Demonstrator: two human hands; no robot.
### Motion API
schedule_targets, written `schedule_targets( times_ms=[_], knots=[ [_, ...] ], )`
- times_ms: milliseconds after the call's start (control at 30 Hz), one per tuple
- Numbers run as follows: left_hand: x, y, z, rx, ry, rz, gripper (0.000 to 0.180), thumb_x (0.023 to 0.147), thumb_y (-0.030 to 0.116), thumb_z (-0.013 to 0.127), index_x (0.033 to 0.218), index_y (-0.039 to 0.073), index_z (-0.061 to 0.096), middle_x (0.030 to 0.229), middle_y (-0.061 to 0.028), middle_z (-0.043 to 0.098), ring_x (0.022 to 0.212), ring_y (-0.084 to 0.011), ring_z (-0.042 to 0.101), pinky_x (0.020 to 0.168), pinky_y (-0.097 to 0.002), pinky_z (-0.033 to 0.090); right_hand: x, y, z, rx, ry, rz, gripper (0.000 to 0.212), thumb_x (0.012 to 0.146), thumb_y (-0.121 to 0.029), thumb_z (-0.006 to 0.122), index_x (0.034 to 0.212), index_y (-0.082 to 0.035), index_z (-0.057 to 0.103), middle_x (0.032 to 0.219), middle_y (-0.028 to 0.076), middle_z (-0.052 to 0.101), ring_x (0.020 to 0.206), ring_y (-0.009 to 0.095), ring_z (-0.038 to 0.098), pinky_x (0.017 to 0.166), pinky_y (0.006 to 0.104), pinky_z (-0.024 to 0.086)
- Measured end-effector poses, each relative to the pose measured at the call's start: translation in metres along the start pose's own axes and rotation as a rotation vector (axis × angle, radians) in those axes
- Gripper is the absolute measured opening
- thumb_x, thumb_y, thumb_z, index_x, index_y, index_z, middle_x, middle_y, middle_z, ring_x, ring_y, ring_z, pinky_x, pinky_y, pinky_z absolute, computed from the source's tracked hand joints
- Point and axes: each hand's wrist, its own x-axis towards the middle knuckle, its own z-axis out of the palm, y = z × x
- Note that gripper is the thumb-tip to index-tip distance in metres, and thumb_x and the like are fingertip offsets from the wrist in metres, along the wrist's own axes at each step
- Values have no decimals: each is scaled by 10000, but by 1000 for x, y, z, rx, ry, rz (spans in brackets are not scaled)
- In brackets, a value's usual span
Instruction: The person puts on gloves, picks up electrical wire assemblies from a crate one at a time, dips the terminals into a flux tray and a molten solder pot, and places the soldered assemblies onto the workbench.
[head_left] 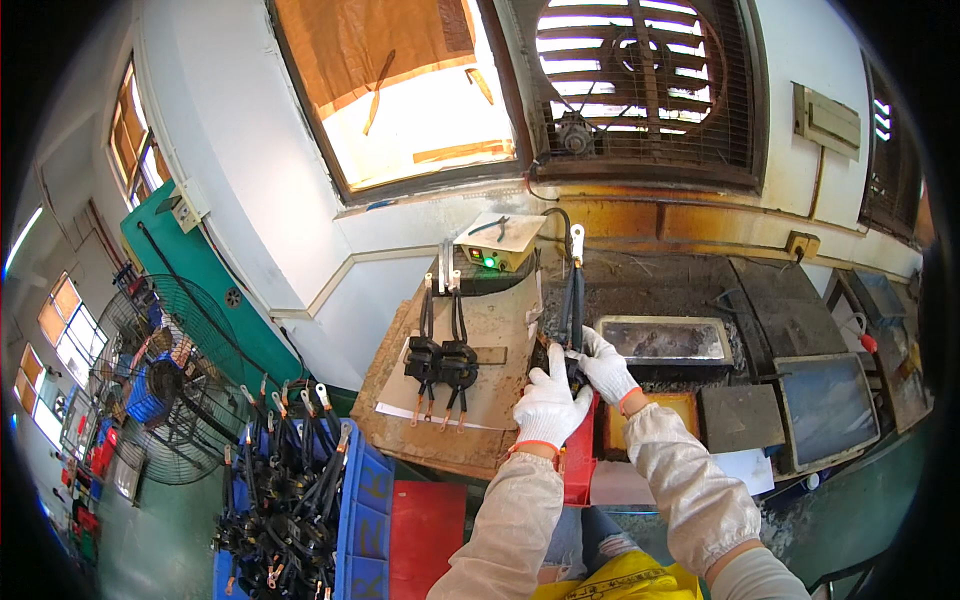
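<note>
Both my hands wear white gloves and meet at the bench's front edge. They close around the lower part of a black cable assembly [573,305], whose cables stand upright with a pale metal ring lug at the top. My left hand [552,402] grips it from the near left, thumb and forefinger raised around it. My right hand [606,368] pinches it from the right, slightly farther away. The assembly's lower end is mostly hidden by the gloves. Left of my hands, two similar black cable assemblies [440,362] lie side by side on a board [500,390], lugs pointing away.
A rectangular metal trough [665,358] sits right of my hands, with a yellow-orange tray [697,412] nearer. A control box [510,240] with a green light stands behind. At lower left are a blue crate [375,490] heaped with cable assemblies and a caged fan [160,390].
</note>
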Motion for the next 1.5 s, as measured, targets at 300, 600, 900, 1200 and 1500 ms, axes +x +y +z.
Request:
schedule_targets(
  times_ms=[300, 600, 900, 1200, 1500],
  knots=[
    [10, -4, -3, -69, -66, -23, 890, 805, 609, 698, 1473, 193, 284, 1181, -251, 595, 994, -440, 684, 797, -556, 540, 6, 0, -3, -187, -82, -21, 477, 942, 8, 612, 1406, -29, 510, 1250, 70, 677, 1126, 132, 616, 1009, 282, 464],
    [1, 1, -2, -277, 46, -88, 734, 796, 595, 724, 1351, 206, 441, 1162, -229, 606, 1025, -435, 667, 840, -518, 535, 1, 12, -4, -160, -12, -52, 502, 930, -93, 653, 1403, -9, 509, 1266, 121, 669, 1146, 180, 622, 1017, 317, 461],
    [-3, -9, 16, -275, 172, -60, 627, 876, 575, 657, 1352, 226, 445, 1087, -212, 616, 925, -440, 677, 772, -526, 536, -92, -10, 46, 44, 433, -28, 582, 1044, -303, 508, 1493, 45, 379, 1492, 228, 471, 1397, 288, 439, 1159, 354, 324],
    [3, -9, 18, -364, 171, -160, 753, 859, 610, 663, 1337, 88, 407, 1161, -243, 637, 996, -430, 670, 838, -517, 518, -143, 41, 70, 384, 449, -70, 537, 1070, -217, 468, 1528, 13, 307, 1519, 167, 419, 1394, 238, 422, 1179, 366, 323],
    [5, -22, -17, -520, 7, -201, 823, 791, 577, 762, 1305, 3, 474, 1208, -233, 658, 1120, -366, 652, 957, -441, 488, -151, 41, 75, 311, 419, -110, 493, 1051, -62, 422, 1528, -4, 313, 1534, 160, 395, 1405, 250, 411, 1202, 380, 295]
  ],
)
